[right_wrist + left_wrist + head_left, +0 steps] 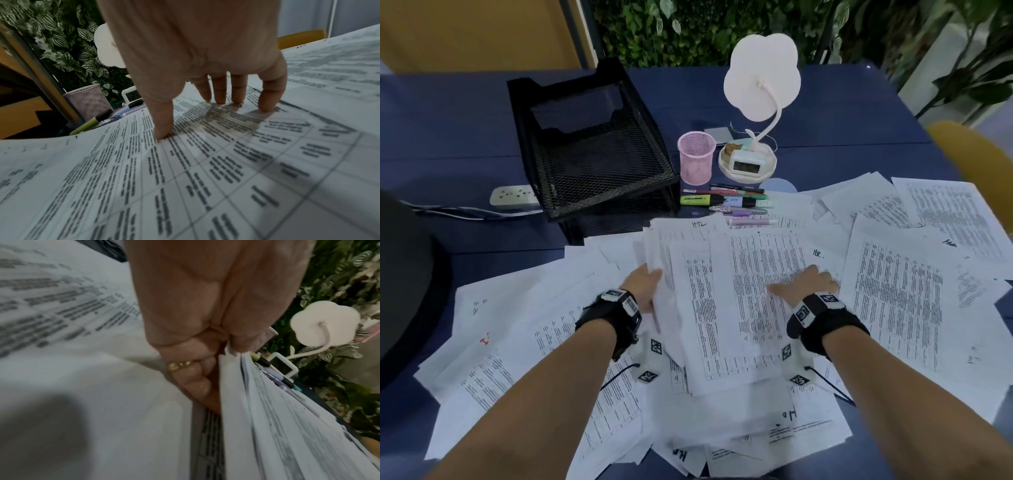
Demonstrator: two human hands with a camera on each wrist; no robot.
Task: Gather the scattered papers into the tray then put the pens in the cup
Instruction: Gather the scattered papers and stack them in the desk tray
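Dozens of printed sheets (893, 291) lie fanned over the blue worktop (465, 120), overlapping, a thicker pile (722, 308) in front of me. My left hand (645, 286) grips the pile's left edge, thumb on top and fingers (197, 386) curled under several sheets. My right hand (806, 284) lies spread on the top page, fingertips (162, 134) pressing down, holding nothing. The black mesh tray (592, 154) stands far left with no paper in it; the pink mesh cup (695, 157) stands just right of it, and the highlighters and pens (729, 202) lie in a row in front of the cup, the nearest ones touching the papers' far edge. Judgement: loose sheets are light, limp and slippery against each other, so a one-edge pinch will let them sag and shed. Better to square the pile first, then hold both long edges.
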